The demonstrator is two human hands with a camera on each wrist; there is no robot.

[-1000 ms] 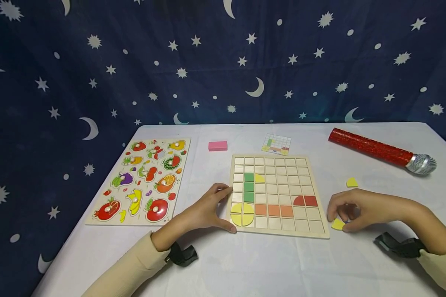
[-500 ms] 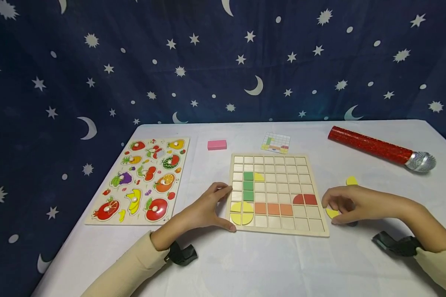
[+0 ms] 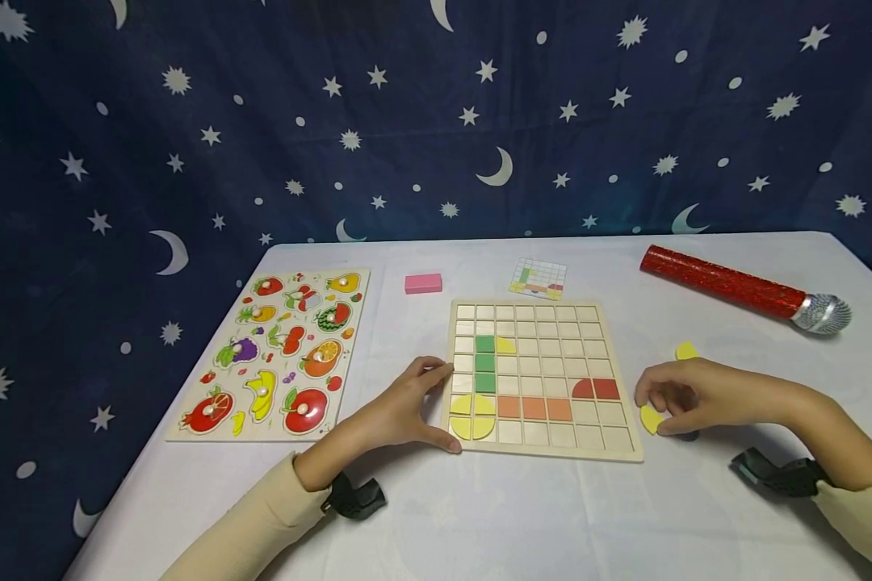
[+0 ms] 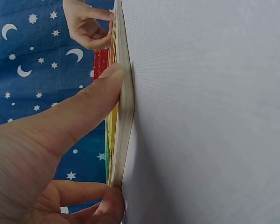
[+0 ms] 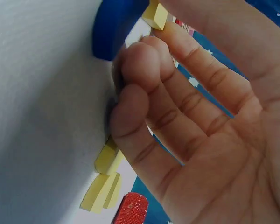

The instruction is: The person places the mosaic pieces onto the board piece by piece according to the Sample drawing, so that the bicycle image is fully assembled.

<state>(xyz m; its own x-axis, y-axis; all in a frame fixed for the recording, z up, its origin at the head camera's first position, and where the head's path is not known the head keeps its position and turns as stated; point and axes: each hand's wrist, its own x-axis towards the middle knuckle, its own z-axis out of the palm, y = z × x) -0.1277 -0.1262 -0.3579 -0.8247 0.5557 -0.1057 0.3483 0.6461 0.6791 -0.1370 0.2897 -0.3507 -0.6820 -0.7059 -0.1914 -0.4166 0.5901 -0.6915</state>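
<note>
My left hand (image 3: 407,407) holds the front left corner of a wooden grid board (image 3: 545,457), thumb at the front edge and fingers at the left edge. In the left wrist view, the thumb and fingertips touch the board's rim (image 4: 127,93). Set on the board are green squares (image 3: 484,363), orange squares (image 3: 534,409), red pieces (image 3: 606,390) and yellow quarter circles (image 3: 472,415). Right of the board, my right hand (image 3: 705,395) pinches a yellow quarter-circle piece (image 3: 651,419) between thumb and finger. A blue piece (image 5: 114,30) lies under that hand, partly hidden.
Behind the right hand lies another yellow piece (image 3: 686,350). A red microphone (image 3: 734,282) is at the back right. A pattern card (image 3: 538,278) and a pink block (image 3: 423,283) lie behind the board. On the left is a fruit puzzle (image 3: 272,355).
My right hand has moved away from the front edge with the yellow piece, which has turned in the fingers, and lately a little to the right. The left hand stays put.
</note>
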